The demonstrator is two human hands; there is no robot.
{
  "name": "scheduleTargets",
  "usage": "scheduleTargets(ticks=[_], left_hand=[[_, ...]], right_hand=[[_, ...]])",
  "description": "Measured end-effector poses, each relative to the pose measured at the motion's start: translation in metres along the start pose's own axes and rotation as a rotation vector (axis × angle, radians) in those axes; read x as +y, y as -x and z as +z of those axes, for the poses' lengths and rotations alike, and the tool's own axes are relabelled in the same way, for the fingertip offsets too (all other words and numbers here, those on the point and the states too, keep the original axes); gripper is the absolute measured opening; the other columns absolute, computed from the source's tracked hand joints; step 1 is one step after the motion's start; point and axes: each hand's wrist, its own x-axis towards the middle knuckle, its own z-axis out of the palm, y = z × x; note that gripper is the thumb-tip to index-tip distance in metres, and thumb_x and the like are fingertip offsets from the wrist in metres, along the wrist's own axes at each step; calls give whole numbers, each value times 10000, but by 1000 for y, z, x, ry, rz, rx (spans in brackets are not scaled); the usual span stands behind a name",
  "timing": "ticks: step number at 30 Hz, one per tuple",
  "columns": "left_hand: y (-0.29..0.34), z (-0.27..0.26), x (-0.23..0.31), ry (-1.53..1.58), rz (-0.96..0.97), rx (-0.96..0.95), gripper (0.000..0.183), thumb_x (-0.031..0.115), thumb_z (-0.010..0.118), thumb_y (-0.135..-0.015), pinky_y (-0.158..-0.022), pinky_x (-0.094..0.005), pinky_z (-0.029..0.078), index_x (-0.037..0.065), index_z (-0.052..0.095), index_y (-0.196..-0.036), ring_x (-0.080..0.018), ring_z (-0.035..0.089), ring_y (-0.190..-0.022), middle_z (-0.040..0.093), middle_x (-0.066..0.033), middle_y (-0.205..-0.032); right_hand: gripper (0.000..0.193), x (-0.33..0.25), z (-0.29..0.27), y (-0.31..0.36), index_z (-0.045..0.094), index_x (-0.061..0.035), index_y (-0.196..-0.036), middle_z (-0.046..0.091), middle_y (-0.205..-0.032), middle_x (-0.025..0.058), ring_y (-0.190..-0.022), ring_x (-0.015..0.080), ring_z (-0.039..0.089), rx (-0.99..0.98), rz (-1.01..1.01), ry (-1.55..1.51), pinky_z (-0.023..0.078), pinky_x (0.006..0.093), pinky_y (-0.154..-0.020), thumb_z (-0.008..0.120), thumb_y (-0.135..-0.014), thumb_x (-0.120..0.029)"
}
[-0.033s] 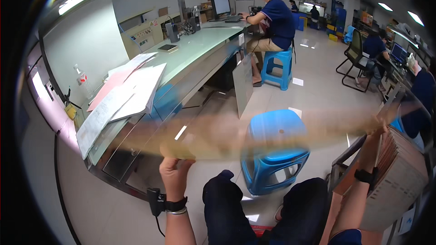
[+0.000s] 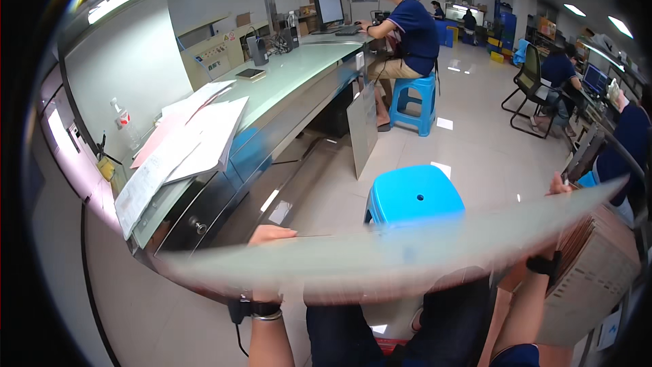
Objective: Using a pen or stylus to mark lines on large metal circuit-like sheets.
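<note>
A wide, thin panel, pale grey-green and smeared by motion, stretches across in front of me above my knees. My left hand grips its left part, with fingers showing over the far edge and the palm hidden behind the sheet. Toward the right end, my right hand holds the panel, its fingertips showing past the far edge. Beyond the sheet stands a blue plastic stool, partly covered by it. Close to my right forearm is a stack of upright, copper-brown panels.
A glass-topped desk on the left bears loose papers, a plastic bottle and a monitor. A person sits there on another blue stool. A board leans by the desk. Further right is a mesh-backed chair.
The panel has come lower and nearer to me, and its visible face has turned from brownish-yellow to pale grey-green. Both hands are still on it; the stool's seat is less covered.
</note>
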Motion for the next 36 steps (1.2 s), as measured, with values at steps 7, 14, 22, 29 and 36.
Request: scheduleTargets(ticks=[7,14,22,29,36], left_hand=[[47,16,-68,-461,-16,-212,305,-58,671,-698,-899,-360,514,57,722,-977,-273,657,-1024,715,-96,-1038],[105,6,-116,-500,-390,-150,371,14,586,-883,-882,-339,511,25,578,-1254,-256,609,-1078,618,-152,-1217],[143,-24,-74,-164,-822,63,208,104,484,-997,-728,-235,501,10,588,-1152,-98,582,-861,609,-44,-964],[148,-24,-24,48,-1297,-68,340,340,405,-1042,-677,-258,503,57,593,-1045,-100,589,-777,611,-11,-880],[171,4,-34,115,-1123,97,264,268,492,-1020,-785,-266,477,22,590,-1023,-106,581,-830,640,-41,-933]], right_hand=[[470,-10,5,111,525,-66,-1310,556,-1322,143,-1187,234,547,-192,712,-687,426,397,-1035,386,-1027,-413],[547,43,-58,159,354,-46,-1456,379,-1503,87,-1382,210,337,-157,986,-749,175,411,-1194,283,-1048,-403],[512,51,-139,190,421,-35,-1412,480,-1428,84,-1306,203,439,155,1135,-946,332,344,-1108,331,-1044,-379],[363,3,-170,215,473,-82,-1344,458,-1445,133,-1350,263,412,516,860,-491,332,430,-1133,350,-1030,-216],[465,-34,-141,209,327,-37,-1436,461,-1430,182,-1336,275,421,373,542,404,290,404,-1131,369,-1044,-283]])
